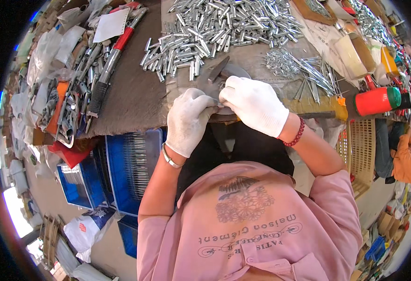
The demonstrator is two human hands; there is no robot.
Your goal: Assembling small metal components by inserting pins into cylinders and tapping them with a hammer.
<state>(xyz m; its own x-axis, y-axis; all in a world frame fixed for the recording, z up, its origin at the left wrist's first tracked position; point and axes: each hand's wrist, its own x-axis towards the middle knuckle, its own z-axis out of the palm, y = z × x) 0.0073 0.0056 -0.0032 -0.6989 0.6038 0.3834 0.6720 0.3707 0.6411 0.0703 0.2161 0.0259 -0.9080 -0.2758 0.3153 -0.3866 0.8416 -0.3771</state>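
Note:
Both hands wear white knit gloves and meet at the near edge of the workbench. My left hand has thumb and fingers pinched together, close against my right fingertips. Likewise closed in a pinch, my right hand bends over from the right. Whatever sits between the fingers is too small and covered to make out. Just behind them lies a dark, flat metal piece, partly hidden. A big heap of shiny metal tubes spreads beyond the hands. Small metal pins and long thin rods lie to the right.
Tools and plastic bags crowd the bench's left, with a red-and-black bar. At right rests a red-and-green cylinder. Below the bench stand a blue crate of rods and a cream basket. A person in orange is far right.

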